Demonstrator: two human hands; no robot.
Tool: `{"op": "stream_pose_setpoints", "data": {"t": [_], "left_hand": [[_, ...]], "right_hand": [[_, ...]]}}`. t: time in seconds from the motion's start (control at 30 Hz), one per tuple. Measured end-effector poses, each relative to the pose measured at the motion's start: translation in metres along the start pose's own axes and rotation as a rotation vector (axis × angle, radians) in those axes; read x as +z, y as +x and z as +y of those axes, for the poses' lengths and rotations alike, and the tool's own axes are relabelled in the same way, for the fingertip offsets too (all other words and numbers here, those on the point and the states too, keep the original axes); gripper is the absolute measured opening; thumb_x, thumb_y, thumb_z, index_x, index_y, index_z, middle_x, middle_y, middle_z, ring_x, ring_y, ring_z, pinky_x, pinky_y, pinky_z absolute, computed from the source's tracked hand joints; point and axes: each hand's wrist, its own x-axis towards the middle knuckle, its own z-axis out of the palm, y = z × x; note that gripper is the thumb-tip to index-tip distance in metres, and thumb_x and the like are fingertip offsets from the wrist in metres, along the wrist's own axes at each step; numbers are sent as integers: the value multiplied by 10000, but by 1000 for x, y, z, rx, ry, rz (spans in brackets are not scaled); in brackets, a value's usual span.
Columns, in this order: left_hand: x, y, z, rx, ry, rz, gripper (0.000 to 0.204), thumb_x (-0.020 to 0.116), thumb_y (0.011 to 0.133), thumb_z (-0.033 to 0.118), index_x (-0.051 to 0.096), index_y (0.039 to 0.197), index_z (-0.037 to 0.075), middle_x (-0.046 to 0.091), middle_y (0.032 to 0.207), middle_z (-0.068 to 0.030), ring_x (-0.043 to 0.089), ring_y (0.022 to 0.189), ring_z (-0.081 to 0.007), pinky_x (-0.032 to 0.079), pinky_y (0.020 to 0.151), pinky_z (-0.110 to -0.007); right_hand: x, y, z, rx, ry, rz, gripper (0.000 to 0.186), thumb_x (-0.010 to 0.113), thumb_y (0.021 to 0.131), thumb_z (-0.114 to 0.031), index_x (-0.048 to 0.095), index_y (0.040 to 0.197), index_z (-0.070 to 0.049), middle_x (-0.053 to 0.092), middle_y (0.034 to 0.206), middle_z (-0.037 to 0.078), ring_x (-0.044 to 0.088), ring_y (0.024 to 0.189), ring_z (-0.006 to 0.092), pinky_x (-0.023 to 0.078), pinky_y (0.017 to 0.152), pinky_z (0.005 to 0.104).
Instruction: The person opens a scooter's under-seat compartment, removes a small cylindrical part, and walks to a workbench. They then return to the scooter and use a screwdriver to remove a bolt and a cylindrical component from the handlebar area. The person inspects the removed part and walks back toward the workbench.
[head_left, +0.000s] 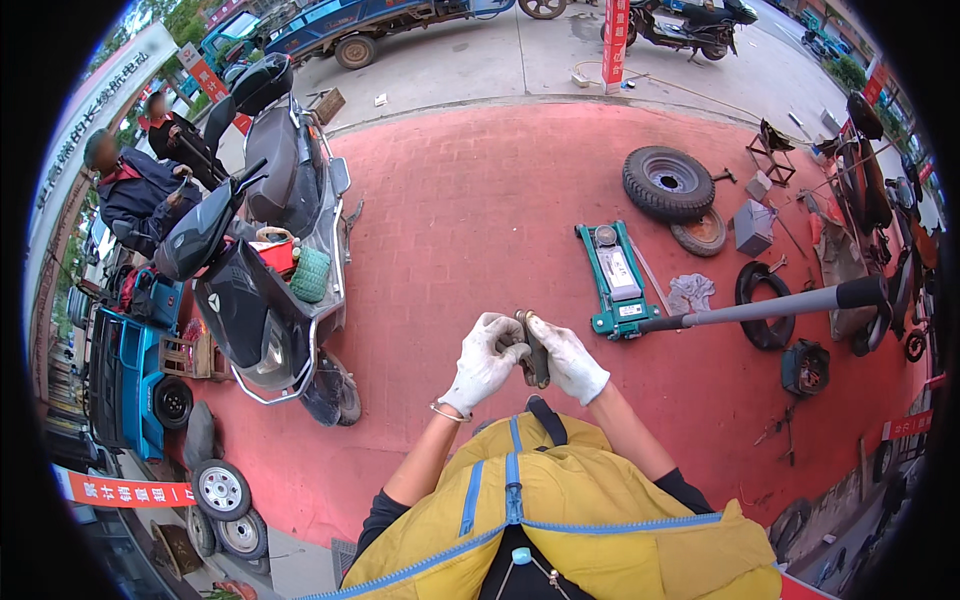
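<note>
**Dark metal piece held up between your gloved hands**

You hold the narrow, elongated dark metal piece in front of your yellow jacket, above the red paved floor and well apart from its far edge. Your right hand grips it from the right, thumb laid along its upper end; the other fingers are mostly hidden behind it. Your left hand has thumb and forefinger curled into a narrow ring, tips against the piece's left side; you cannot tell from this view whether they pinch it.

Ahead to your right, a green floor jack sits on the paving, its long grey handle slanting toward the right edge. A whitish rag lies just beside it. Toward the far-right corner, a thick-treaded wheel partly covers a smaller, worn wheel. A bare black tyre rests under the handle. By the left edge stands a dark scooter; silver-rimmed wheels lie near the near-left corner.
</note>
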Motion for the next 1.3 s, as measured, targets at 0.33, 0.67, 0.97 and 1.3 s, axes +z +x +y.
{"op": "stream_pose_setpoints", "data": {"t": [0.33, 0.67, 0.97, 1.3], "left_hand": [[-99, 301, -54, -15, -760, 82, 182, 596, 847, 9, 553, 1023, -4, 593, 915, -39, 583, 831, -109, 504, 764, -265], [-138, 612, -33, -69, -636, -337, 169, 564, 883, 33, 537, 1045, -10, 625, 962, -82, 612, 837, -118, 510, 751, -253], [-104, 879, -53, -214, -583, -302, 139, 524, 913, 89, 499, 1011, -6, 618, 849, -83, 591, 695, -102, 485, 622, -228], [-104, 1137, -36, -125, -534, -427, 166, 583, 880, 86, 595, 1025, 5, 631, 906, -34, 544, 714, -75, 478, 617, -233]], "right_hand": [[-15, 310, -143, 135, 354, -170, 366, 495, 948, -406, 558, 1128, -93, 624, 823, 54, 539, 550, 111, 464, 437, 230], [-82, 523, -278, -220, 597, 337, 337, 514, 932, -425, 576, 1062, -121, 625, 826, 55, 604, 614, 151, 480, 439, 240], [-171, 732, -400, -249, 569, 508, 427, 565, 903, -441, 588, 1092, -59, 617, 823, 69, 564, 545, 129, 441, 416, 224], [-276, 909, -543, -207, 508, 552, 404, 542, 922, -412, 559, 1172, -95, 614, 1025, 38, 591, 680, 123, 464, 467, 235]]}}
